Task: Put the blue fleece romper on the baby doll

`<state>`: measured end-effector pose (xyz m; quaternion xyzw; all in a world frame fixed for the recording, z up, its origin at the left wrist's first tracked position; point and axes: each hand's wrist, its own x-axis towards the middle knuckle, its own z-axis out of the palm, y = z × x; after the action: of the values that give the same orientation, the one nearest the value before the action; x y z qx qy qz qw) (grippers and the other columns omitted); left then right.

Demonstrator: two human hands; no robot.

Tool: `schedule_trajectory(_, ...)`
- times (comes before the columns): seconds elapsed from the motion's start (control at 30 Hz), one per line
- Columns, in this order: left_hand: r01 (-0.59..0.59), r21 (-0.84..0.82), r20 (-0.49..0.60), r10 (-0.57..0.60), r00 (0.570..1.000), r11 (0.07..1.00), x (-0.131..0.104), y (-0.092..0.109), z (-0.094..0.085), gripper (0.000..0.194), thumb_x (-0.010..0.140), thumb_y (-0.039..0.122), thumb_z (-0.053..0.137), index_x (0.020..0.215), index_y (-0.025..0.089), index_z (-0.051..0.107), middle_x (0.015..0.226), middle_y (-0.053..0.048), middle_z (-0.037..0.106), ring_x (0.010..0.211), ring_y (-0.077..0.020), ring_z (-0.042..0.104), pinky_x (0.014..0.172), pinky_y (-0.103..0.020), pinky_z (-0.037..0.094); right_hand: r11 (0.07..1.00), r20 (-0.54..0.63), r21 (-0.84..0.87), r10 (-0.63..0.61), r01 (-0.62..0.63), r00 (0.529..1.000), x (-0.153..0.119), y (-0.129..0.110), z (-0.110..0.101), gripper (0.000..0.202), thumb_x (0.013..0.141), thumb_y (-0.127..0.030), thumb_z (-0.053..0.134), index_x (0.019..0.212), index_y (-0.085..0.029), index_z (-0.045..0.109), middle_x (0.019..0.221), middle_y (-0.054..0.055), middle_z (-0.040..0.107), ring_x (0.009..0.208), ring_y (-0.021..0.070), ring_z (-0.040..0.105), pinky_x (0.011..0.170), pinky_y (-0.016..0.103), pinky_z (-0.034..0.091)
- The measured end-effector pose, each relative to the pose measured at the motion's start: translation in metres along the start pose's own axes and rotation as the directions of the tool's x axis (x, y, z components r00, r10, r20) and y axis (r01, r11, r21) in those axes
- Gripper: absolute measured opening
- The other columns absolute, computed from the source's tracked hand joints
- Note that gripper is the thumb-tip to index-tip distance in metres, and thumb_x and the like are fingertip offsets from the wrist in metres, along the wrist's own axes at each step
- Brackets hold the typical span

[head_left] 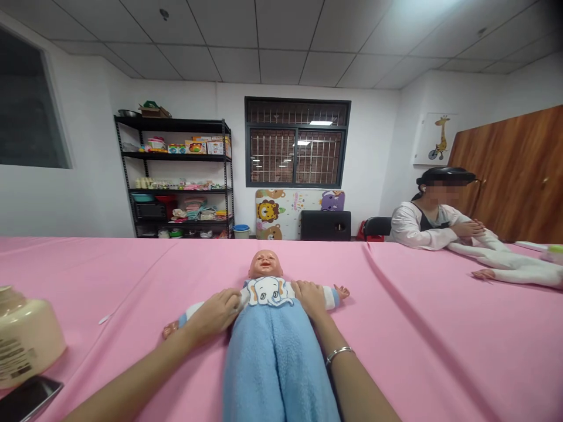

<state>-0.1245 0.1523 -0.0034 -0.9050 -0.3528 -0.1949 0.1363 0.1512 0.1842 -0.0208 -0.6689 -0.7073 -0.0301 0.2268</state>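
A baby doll (265, 264) lies on its back on the pink cloth, its head away from me and arms spread. It wears a fuzzy light blue outfit (268, 351) with an elephant face on the chest. My left hand (223, 309) rests on the doll's sleeve and shoulder at the left, fingers bent and pressed together around the white fabric. On the other side, my right hand (308, 295) lies over the doll's shoulder and upper arm, its fingers curled close together on the sleeve. A silver bangle circles my right wrist.
A cream bottle (29, 340) and a dark phone (30, 398) are at the near left of the pink table (409, 363). At the right sits a person (422, 223) beside another doll in white (519, 266). Shelves (176, 157) stand behind.
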Motion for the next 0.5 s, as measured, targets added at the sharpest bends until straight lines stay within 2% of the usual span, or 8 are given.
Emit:
schedule_trajectory(0.07,-0.002,0.037,0.022,0.001,1.0,0.999,-0.001,-0.012,0.002,0.016,0.09,0.025,0.038,0.09,0.017,0.052,0.106,-0.007,0.053,0.093,-0.018,0.05,0.083,-0.031,0.039,0.999,0.008,0.021,-0.027,0.027,1.0,0.003,0.005,0.007,0.04,0.091,-0.039,0.026,0.098,-0.021,0.062,0.099,0.007,0.065,0.096,0.0203,0.055,0.08,0.033,0.03)
schedule_trajectory(0.13,0.048,0.087,0.051,-0.052,0.997,0.995,0.004,-0.022,0.008,0.016,0.089,0.028,0.041,0.086,0.017,0.053,0.097,-0.006,0.055,0.085,-0.0175,0.051,0.076,-0.03,0.039,0.996,-0.046,0.079,-0.023,0.027,0.999,0.005,0.009,0.015,0.041,0.091,-0.041,0.025,0.1,-0.022,0.06,0.099,0.006,0.064,0.095,0.0206,0.054,0.08,0.033,0.031)
schedule_trajectory(0.27,0.222,0.172,0.052,-0.234,0.971,0.96,0.018,-0.029,0.021,0.02,0.088,0.035,0.043,0.089,0.018,0.053,0.09,-0.005,0.056,0.083,-0.0193,0.052,0.07,-0.031,0.036,0.983,-0.288,0.18,0.031,0.022,0.957,0.007,0.013,0.027,0.036,0.089,-0.041,0.033,0.111,-0.019,0.053,0.108,0.007,0.06,0.1,0.0204,0.05,0.084,0.032,0.031)
schedule_trajectory(0.4,0.375,0.303,0.029,-0.402,0.915,0.876,0.028,-0.022,0.029,0.022,0.09,0.03,0.037,0.092,0.015,0.054,0.093,-0.009,0.058,0.086,-0.0226,0.053,0.072,-0.034,0.035,0.993,-0.451,0.117,0.059,-0.007,0.89,0.005,0.009,0.025,0.037,0.085,-0.039,0.041,0.109,-0.014,0.054,0.107,0.012,0.058,0.101,0.0242,0.047,0.086,0.034,0.032)
schedule_trajectory(0.43,0.409,0.334,0.03,-0.443,0.896,0.85,0.029,-0.019,0.03,0.022,0.09,0.027,0.036,0.093,0.014,0.054,0.093,-0.01,0.058,0.086,-0.0236,0.053,0.072,-0.035,0.035,0.994,-0.457,0.105,0.053,-0.006,0.888,0.003,0.007,0.023,0.035,0.085,-0.039,0.041,0.105,-0.014,0.055,0.104,0.012,0.059,0.099,0.0243,0.049,0.084,0.033,0.033)
schedule_trajectory(0.5,0.451,0.37,0.037,-0.498,0.867,0.812,0.03,-0.015,0.033,0.022,0.089,0.018,0.034,0.094,0.012,0.054,0.094,-0.012,0.058,0.086,-0.0254,0.054,0.071,-0.036,0.037,0.994,-0.379,0.112,0.04,0.003,0.925,-0.001,0.003,0.018,0.029,0.087,-0.035,0.039,0.098,-0.016,0.057,0.093,0.01,0.062,0.091,0.0219,0.054,0.077,0.03,0.035)
